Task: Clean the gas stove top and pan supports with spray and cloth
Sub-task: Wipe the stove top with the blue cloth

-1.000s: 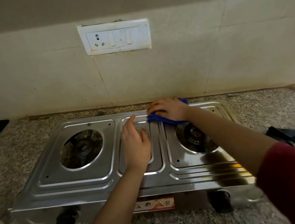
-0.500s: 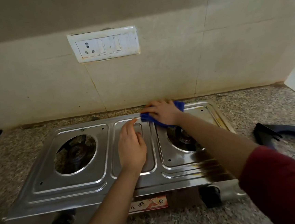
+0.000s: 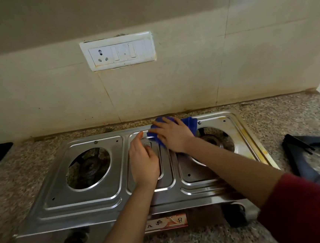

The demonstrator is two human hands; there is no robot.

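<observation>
The right hand is pressing the blue cloth with flat fingers on the stove top at its back edge; the left hand is resting loose and empty on the centre panel; yellowish staining is showing along the right rim, so wiping looks about midway (a pan support is lying on the counter, probably yet to be cleaned).

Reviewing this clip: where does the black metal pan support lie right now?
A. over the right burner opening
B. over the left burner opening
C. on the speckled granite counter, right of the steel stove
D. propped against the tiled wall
C: the black metal pan support lies on the speckled granite counter, to the right of the stainless steel stove, not on it.
</observation>
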